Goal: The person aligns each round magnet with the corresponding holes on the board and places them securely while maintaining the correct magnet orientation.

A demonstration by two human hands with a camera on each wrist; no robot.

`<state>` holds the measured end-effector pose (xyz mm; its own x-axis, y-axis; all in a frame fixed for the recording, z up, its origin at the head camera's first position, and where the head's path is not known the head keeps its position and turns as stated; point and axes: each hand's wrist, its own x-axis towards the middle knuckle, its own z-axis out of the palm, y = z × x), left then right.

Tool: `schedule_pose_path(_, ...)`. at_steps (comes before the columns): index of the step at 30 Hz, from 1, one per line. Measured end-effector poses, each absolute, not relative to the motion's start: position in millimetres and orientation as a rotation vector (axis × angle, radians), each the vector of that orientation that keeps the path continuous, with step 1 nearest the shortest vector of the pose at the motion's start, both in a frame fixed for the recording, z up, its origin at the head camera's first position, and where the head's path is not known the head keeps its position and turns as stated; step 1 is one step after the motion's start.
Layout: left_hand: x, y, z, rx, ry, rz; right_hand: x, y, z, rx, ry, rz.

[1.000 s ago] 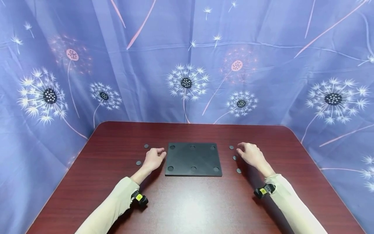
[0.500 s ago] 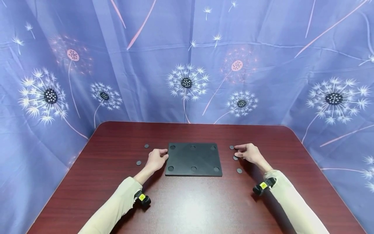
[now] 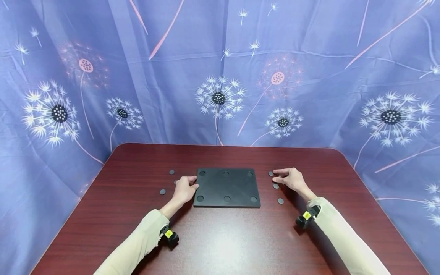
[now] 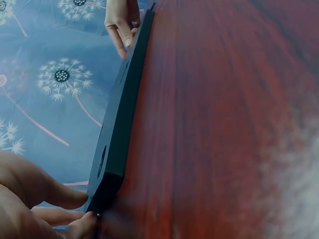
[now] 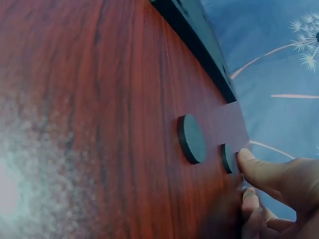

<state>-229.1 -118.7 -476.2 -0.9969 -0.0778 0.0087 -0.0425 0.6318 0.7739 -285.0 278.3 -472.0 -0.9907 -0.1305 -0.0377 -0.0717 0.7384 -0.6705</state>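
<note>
A black rectangular board (image 3: 227, 186) with several shallow round recesses lies flat on the table. My left hand (image 3: 183, 189) is at its left edge, with thumb and fingertips against the side of the board in the left wrist view. Right of the board lie three dark round discs in a row: a far disc (image 3: 270, 173), a middle disc (image 3: 276, 186) and a near disc (image 3: 280, 201). My right hand (image 3: 293, 179) reaches in from the right, index fingertip right at the far disc and thumb just above the middle one. In the right wrist view, the thumb hides the far disc.
Left of the board are more dark discs: a far-left disc (image 3: 172, 172), a near-left disc (image 3: 162, 191) and one partly hidden behind my left hand. The reddish-brown table (image 3: 220, 236) ends at a blue dandelion-print curtain (image 3: 154, 76) behind and at both sides.
My right hand has moved left over the discs, its index finger and thumb now extended. My left hand has moved slightly right to the board's edge, partly uncovering a disc behind it.
</note>
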Motion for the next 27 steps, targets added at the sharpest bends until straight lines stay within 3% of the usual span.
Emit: schedule_pose_path(27,-223.0,-113.0,-476.8,0.143,-2.749,-1.285,-290.1,268.3,-478.0,-0.19,3.038,-1.024)
